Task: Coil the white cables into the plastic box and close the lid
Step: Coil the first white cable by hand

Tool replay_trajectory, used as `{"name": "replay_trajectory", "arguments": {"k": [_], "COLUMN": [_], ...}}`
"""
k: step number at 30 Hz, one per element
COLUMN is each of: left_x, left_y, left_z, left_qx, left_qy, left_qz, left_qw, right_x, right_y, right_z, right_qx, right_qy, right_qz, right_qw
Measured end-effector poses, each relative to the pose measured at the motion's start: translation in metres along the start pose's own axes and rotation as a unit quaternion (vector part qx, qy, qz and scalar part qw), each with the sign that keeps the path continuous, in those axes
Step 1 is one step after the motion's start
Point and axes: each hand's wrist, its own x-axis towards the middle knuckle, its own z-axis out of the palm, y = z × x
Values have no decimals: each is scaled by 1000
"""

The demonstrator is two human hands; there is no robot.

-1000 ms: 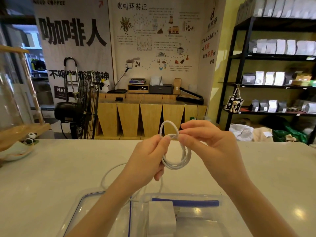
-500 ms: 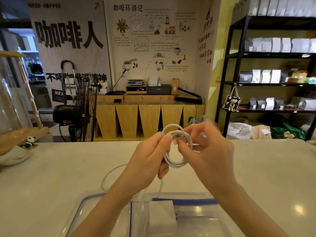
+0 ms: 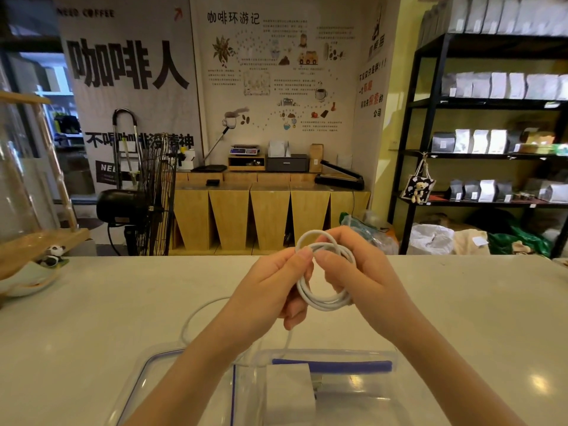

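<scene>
A coiled white cable (image 3: 322, 299) hangs in the air above the counter, held between both hands. My left hand (image 3: 270, 290) pinches the coil's left side with thumb and fingers. My right hand (image 3: 365, 278) grips its right side, fingers curled through the loops. A loose tail of the cable (image 3: 196, 315) curves down onto the counter and runs toward the clear plastic box (image 3: 362, 392) at the near edge. Inside the box lies a white charger block (image 3: 289, 392). The clear lid with a blue rim (image 3: 144, 376) lies to the left of the box.
The pale counter (image 3: 107, 318) stretches wide on both sides. A wooden stand with a small panda figure (image 3: 53, 255) and a white dish (image 3: 24, 281) sits at the far left. Behind the counter are a black fan, wooden cabinets and black shelving.
My right hand has wound another turn, its fingers now curled through the coil instead of pinching the top. The coil looks tighter and thicker. The view has shifted slightly.
</scene>
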Motion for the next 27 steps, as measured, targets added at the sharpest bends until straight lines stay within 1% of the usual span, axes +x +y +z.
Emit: {"name": "replay_trajectory", "arguments": {"k": [2, 3, 5, 8, 10, 13, 15, 17, 19, 22, 24, 27], "left_x": [1, 1, 0, -1, -1, -2, -3, -3, -4, -3, -1, -1], "left_y": [1, 2, 5, 9, 11, 14, 14, 10, 4, -3, -7, -13], "left_z": [-1, -3, -8, -19, -24, -24, -21, -18, -18, -11, -3, 8], "left_qx": [6, 6, 3, 14, 41, 66, 58, 54, 81, 132, 174, 255], "left_qy": [0, 1, 6, 20, 9, -16, -18, -10, -11, -32, -61, -158], "left_qz": [-1, 0, 5, 5, 6, 4, -5, -16, -36, -95, -135, -171], "left_qw": [1000, 1000, 1000, 1000, 999, 998, 998, 998, 996, 986, 974, 938], "right_x": [-1, -1, 0, 2, 2, 1, 0, 0, -1, -10, -20, -37], "right_y": [0, -1, -1, -4, -9, -15, -17, -19, -19, -17, -14, -6], "right_z": [-2, -3, -4, -15, -25, -35, -38, -40, -43, -47, -50, -58], "right_qx": [-74, -89, -80, -43, -31, -61, -58, -33, -43, -81, -78, -100], "right_qy": [5, 5, -6, -28, -43, -70, -101, -138, -178, -220, -239, -262], "right_qz": [-36, -40, -26, 22, 57, 82, 109, 160, 190, 182, 201, 232], "right_qw": [997, 995, 996, 998, 997, 992, 987, 977, 965, 955, 947, 931]}}
